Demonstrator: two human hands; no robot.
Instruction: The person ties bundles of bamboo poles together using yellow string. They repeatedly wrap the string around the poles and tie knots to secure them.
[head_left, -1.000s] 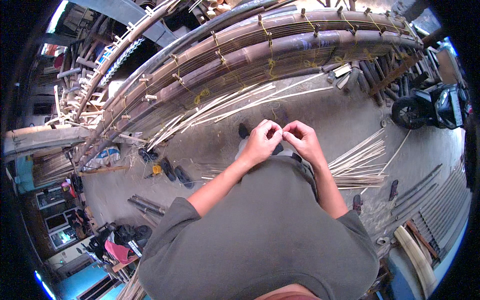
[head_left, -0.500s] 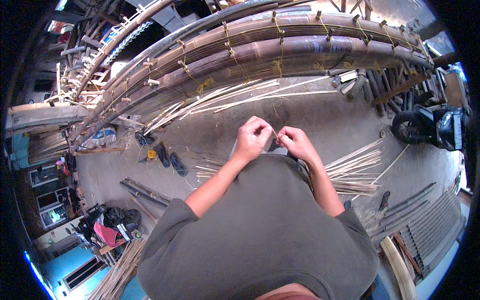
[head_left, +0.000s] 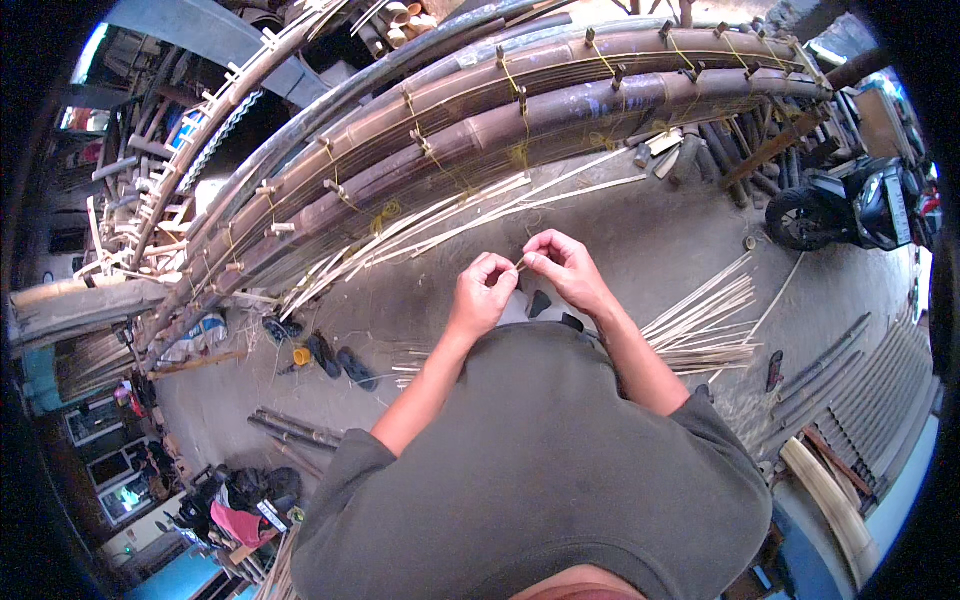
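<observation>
Outdoor workshop yard, bare concrete floor (head_left: 640, 240) with dust and scraps all over it. Both hands are held up close together at chest height: the left hand (head_left: 482, 293) is curled shut, thumb and forefinger pinched, and the right hand (head_left: 565, 265) is pinched on the same small pale sliver (head_left: 521, 264), which looks like a thin bamboo strip or bit of fibre. It sits right between the two sets of fingertips; too small for more to be told.

What could go wrong, as a guess: a strip that thin can be snapped if it's bent too sharply, and split bamboo edges are known to be sharp, so a slice or splinter in a bare fingertip could be picked up if it's pulled through a tight pinch. It could also just be dropped and lost among the litter on the floor.

Materials: a long curved frame of thick bamboo poles (head_left: 560, 110) is seen ahead, brown and glossy with nodes, lashed with yellowish cord around short wooden pegs. Pale flat slats (head_left: 440, 215) are leaned along its base, matte and straw-coloured. Another fan of slats (head_left: 700, 325) is laid on the floor to the right. Dark sandals (head_left: 335, 360) and a small yellow roll (head_left: 301, 356) are left to the left, dark rods (head_left: 300, 430) lower down, and a scooter (head_left: 850, 205) is parked far right.
</observation>
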